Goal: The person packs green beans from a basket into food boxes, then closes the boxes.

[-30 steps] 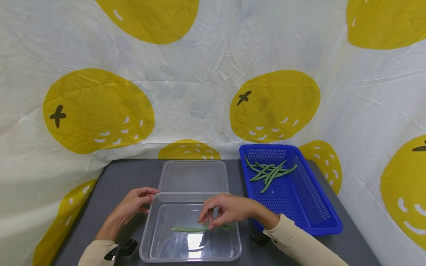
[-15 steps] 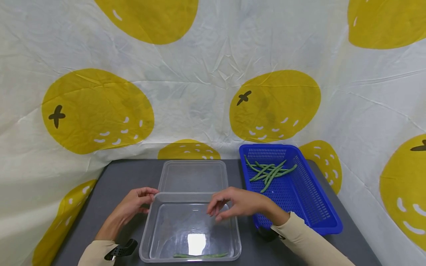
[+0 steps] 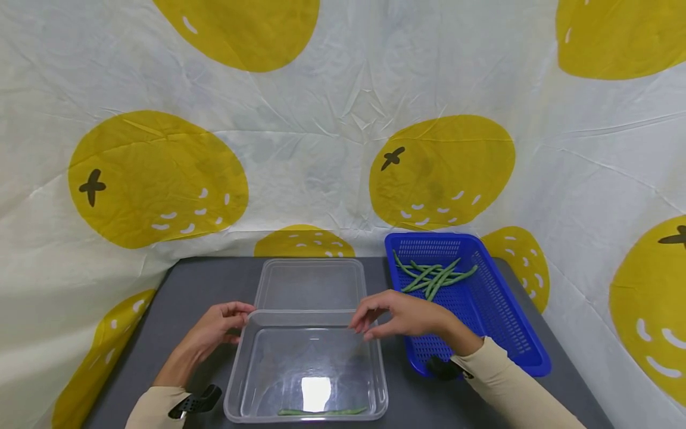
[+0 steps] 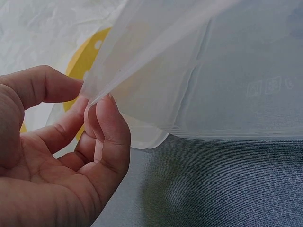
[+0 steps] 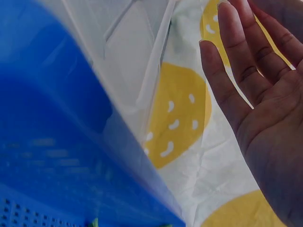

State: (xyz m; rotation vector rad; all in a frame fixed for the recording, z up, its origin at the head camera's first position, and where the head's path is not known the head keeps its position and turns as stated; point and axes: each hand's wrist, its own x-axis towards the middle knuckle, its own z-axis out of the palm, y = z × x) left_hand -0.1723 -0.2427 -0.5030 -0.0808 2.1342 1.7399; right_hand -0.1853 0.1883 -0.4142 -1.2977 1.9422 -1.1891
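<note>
In the head view a clear plastic container (image 3: 305, 363) stands at the front of the table, with one green bean (image 3: 321, 412) lying along its near wall. My left hand (image 3: 211, 333) is at its far left corner; the left wrist view shows thumb and fingers pinching the container's rim (image 4: 118, 78). Over the container's far right corner hovers my right hand (image 3: 402, 316), its fingers relaxed and holding nothing. Several more green beans (image 3: 436, 277) lie crossed in the blue basket (image 3: 514, 333) on the right, partly hidden by that hand.
A flat clear lid (image 3: 311, 283) lies behind the container on the dark grey table (image 3: 203, 280). Behind the table and along its sides hangs a white cloth (image 3: 311, 179) printed with yellow fruit.
My right hand has let go of a green bean, which now lies at the container's near wall. The hand has moved right and away, toward the basket. My left hand has stayed put.
</note>
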